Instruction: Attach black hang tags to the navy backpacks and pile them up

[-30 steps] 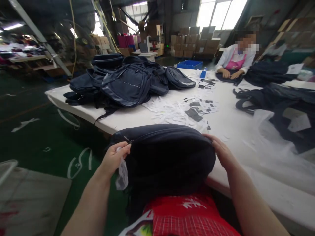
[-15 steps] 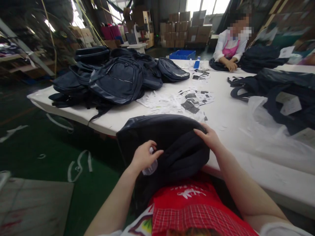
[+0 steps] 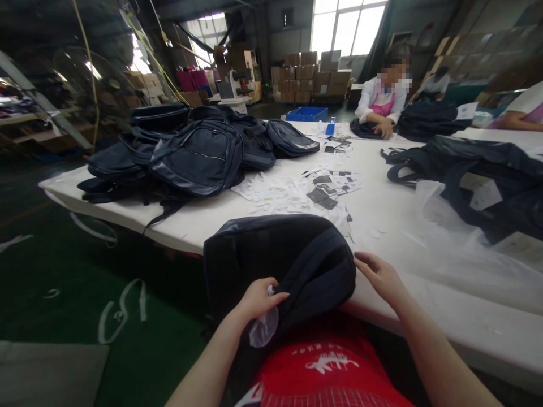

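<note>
A dark navy backpack (image 3: 271, 254) lies in front of me at the table's near edge, its opening gaping and part of it hanging toward my lap. My left hand (image 3: 261, 299) is closed around a crumpled piece of clear plastic (image 3: 263, 328), which dangles below the fingers. Its thumb and fingertips rest by the flap at the front of the backpack. At the right rim of the same backpack is my right hand (image 3: 379, 277), thumb and forefinger pinched together on the edge. Whether a zipper pull is between those fingertips is too small to tell.
Several navy backpacks (image 3: 199, 155) are piled on the white table (image 3: 373, 212) at the left. Paper tags (image 3: 322, 189) and white strips lie mid-table. More bags (image 3: 500, 169) and clear plastic sheeting (image 3: 441, 215) are at right. A co-worker (image 3: 379, 107) handles a bag across the table.
My right hand has slid off the top of the backpack's right side to its outer edge. The left hand has shifted slightly toward the flap with the plastic. The camera view has tilted up.
</note>
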A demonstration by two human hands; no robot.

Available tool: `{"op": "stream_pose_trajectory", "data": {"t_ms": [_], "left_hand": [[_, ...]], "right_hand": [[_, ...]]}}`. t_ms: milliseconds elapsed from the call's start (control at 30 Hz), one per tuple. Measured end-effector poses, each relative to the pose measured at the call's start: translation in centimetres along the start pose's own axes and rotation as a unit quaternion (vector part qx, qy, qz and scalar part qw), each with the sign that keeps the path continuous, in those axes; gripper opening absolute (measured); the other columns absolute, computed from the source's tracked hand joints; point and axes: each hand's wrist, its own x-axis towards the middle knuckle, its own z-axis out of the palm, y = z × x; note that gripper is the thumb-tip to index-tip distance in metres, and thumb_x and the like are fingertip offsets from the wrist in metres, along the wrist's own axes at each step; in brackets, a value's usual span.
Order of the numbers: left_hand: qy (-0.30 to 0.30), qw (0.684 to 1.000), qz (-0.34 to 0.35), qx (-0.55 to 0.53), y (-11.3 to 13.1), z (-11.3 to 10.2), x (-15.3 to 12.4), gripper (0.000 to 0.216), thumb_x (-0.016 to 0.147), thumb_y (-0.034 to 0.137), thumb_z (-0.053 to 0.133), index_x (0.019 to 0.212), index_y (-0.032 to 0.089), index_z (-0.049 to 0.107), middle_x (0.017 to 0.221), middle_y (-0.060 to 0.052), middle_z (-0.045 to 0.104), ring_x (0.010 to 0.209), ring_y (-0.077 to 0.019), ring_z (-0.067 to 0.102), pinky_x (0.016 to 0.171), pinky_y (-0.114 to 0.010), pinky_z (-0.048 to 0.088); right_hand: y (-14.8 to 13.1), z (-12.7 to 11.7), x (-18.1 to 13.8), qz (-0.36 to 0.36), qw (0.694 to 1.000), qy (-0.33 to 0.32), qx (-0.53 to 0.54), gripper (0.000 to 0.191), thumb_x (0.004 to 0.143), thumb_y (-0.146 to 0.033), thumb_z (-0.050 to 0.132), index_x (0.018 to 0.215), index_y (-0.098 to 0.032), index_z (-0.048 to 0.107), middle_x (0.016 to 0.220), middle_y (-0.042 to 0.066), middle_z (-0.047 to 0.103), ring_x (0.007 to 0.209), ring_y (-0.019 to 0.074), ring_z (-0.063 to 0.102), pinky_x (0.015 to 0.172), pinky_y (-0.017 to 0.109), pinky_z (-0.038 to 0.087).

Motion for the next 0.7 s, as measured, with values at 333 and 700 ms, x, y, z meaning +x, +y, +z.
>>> {"op": "stream_pose_trajectory", "data": {"t_ms": [333,700], "left_hand": [[0.14,0.981,0.021,-0.136,1.7,-0.4,-0.1,0.037,0.076,0.049,0.064,0.098,0.018,0.066,0.09,-0.005,0.069,0.084,-0.0212,0.064,0.078,-0.031,0.049],[0.047,0.901,0.025,-0.431,10.1,1.3,-2.6,0.04,0.077,0.041,0.069,0.108,0.017,0.063,0.1,-0.007,0.067,0.081,-0.0169,0.062,0.073,-0.027,0.05]], "right_hand": [[3.2,-2.7,-2.8,0.054,0.998,0.031,0.001,0.039,0.079,-0.054,0.057,0.09,-0.019,0.072,0.097,0.01,0.074,0.094,0.0284,0.068,0.088,0.041,0.052],[-5.3,1.1,-5.9,-0.112,0.976,-0.11,0.154,0.077,0.077,-0.041,0.071,0.145,-0.026,0.036,0.142,0.012,0.048,0.12,0.0262,0.055,0.098,0.043,0.049]]}}
